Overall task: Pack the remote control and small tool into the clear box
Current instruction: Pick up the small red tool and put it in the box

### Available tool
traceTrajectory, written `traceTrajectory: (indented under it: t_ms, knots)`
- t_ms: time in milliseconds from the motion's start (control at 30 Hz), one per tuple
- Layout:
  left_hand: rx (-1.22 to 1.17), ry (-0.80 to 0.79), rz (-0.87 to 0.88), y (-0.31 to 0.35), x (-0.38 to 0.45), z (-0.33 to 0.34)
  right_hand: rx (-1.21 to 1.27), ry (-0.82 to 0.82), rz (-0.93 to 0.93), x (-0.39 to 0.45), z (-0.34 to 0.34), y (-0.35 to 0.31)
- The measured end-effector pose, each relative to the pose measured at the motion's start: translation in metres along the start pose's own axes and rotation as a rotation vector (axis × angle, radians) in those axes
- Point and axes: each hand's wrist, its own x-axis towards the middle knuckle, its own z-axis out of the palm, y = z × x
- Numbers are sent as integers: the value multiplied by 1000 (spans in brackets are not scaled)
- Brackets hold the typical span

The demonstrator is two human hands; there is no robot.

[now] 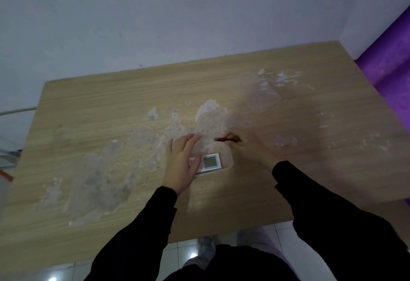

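While the left hand (180,161) lies flat, fingers spread, on the white remote (209,162) at the frame's centre, the blurred right hand (255,149) pinches a small red tool (221,139) just above it over the wooden surface (111,103).

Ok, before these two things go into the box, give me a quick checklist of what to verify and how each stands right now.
1. Remote control reachable: ok, left hand lies on it.
2. Remote gripped: cannot tell, the hand looks flat.
3. Small red tool held: ok, in the blurred right hand.
4. Clear box located: cannot tell; a faint clear shape sits by the remote.
5. Box open: cannot tell.
6. Table stable: ok.
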Motion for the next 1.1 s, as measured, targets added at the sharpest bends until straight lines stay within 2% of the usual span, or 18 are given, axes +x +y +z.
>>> traceTrajectory:
  t_ms: [100,233,367,467,600,733,833,967,1100]
  knots:
    - [-15,-33,42,8,11,4,-53,-89,-114,5,6,-21]
    - [-89,-17,-14,3,15,1,-75,-125,-193,9,9,-39]
    - [-47,36,-17,-2,18,-10,-92,-157,-172,12,14,-45]
    - [19,81,-65,-16,17,-19,-99,-105,-139,20,15,-45]
    - [253,1,-133,-28,11,-14,-241,-119,-167,33,34,-47]
    - [242,-99,-232,-38,5,-5,-413,-106,-212,36,53,-47]
    - [168,-110,-216,-41,9,-2,-496,-39,-269,31,53,-45]
    - [352,-120,-95,-46,17,3,-664,-40,-305,20,55,-40]
    - [517,-219,-95,-40,24,0,-654,-16,-290,26,56,-45]
